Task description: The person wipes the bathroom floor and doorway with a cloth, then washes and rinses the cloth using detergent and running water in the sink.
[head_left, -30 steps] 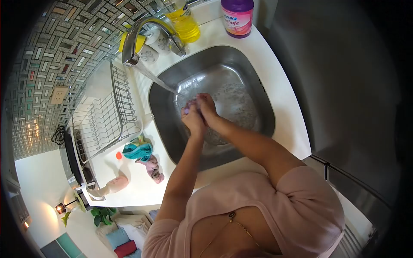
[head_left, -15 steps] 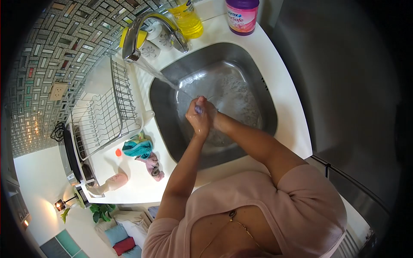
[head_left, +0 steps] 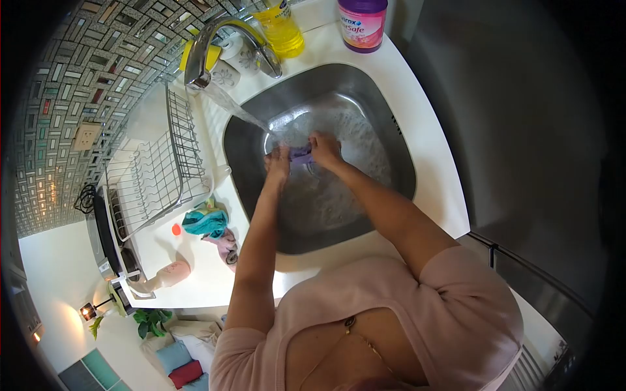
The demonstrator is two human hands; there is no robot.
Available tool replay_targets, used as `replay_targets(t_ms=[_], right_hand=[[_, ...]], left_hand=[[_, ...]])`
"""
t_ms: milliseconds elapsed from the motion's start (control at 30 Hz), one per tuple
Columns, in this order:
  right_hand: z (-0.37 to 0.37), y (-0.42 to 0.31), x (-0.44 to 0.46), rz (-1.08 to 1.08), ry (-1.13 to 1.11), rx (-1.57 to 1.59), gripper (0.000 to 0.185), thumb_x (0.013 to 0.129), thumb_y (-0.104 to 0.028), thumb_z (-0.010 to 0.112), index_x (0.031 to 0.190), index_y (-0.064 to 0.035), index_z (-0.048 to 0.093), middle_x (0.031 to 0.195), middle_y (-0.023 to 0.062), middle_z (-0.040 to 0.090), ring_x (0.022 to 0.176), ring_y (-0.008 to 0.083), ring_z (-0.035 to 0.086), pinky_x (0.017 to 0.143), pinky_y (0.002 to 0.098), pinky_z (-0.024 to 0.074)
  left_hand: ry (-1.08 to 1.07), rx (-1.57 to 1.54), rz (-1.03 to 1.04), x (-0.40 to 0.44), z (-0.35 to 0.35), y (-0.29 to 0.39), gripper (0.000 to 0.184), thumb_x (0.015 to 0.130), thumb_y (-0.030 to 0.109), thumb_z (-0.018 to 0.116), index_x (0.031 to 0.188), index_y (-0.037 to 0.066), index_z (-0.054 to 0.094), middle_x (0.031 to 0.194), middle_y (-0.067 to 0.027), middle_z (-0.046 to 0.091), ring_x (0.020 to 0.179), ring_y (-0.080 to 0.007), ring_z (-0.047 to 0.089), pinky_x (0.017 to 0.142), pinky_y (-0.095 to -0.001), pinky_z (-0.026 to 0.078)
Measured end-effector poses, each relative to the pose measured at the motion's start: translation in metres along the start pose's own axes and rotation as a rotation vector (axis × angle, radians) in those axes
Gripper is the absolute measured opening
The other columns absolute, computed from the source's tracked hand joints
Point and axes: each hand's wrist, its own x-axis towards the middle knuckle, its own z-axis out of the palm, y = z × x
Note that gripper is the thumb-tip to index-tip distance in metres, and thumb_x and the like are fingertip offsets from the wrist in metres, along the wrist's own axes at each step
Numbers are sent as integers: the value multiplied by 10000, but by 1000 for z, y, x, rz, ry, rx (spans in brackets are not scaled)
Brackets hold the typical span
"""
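A small purple cloth is stretched between my two hands over the steel sink. My left hand grips its left end, close to the stream of water that falls from the curved faucet. The fingers of my right hand are closed on the cloth's other end. Foamy water covers the bottom of the sink around and below my hands.
Left of the sink are a wire dish rack, a teal cloth, a pink cloth and a pinkish bottle. Behind it stand a yellow liquid bottle and a pink-and-purple tub.
My hands were pressed together around the purple cloth. They have moved apart, and the cloth now spans between them. Foam has spread in the sink.
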Motion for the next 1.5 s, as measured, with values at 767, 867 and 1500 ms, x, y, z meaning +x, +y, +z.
replay_targets(t_ms=[767,867,1500], right_hand=[[2,-60,-21,66,-77,444,255,755,-262,638,753,-13,582,694,129,584,631,241,557,623,350,442],[4,-101,-58,-112,-69,269,295,769,-285,636,707,-18,527,669,146,563,607,287,537,601,382,427],[21,-50,-15,8,50,565,370,803,-370,644,766,-24,517,728,72,561,665,154,517,614,315,432]], left_hand=[[-700,-1052,-621,8,-17,0,441,885,400,382,1164,73,480,1139,-123,531,1022,-260,520,835,-494,427],[-836,-1328,154,85,59,-206,410,837,485,428,987,116,524,957,-99,533,921,-254,516,843,-422,429],[-495,-1501,-574,-12,1,19,460,882,416,431,1065,8,537,1040,-145,589,983,-283,562,896,-397,437]])
